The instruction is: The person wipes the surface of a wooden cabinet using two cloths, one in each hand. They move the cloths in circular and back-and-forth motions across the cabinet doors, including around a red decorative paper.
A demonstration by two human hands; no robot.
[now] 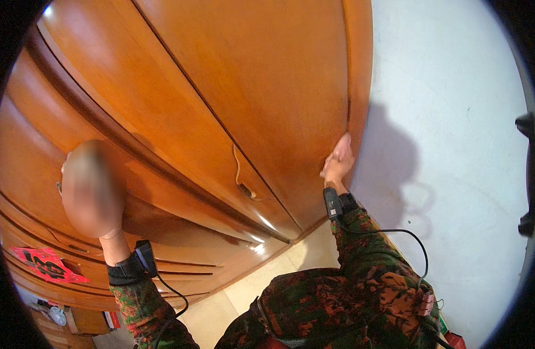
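A tall, glossy orange-brown wooden wardrobe point(267, 64) fills the left and middle of the view. My left hand point(94, 189) is raised against its left side, but a blur covers the fingers and whatever they may hold. Over at the wardrobe's right edge, my right hand point(339, 160) presses on the wood with its fingers curled together. Something pinkish shows at those fingertips, too small to make out. Between my hands, a handle point(245, 189) with a pale cord hangs on a door panel.
A white wall point(448, 116) stands close on the right. Pale floor tiles point(261, 276) show below. At the lower left are a red paper decoration point(49, 266) on the wood and small items on a brown surface point(84, 321). Black cables point(421, 250) run from both wrist bands.
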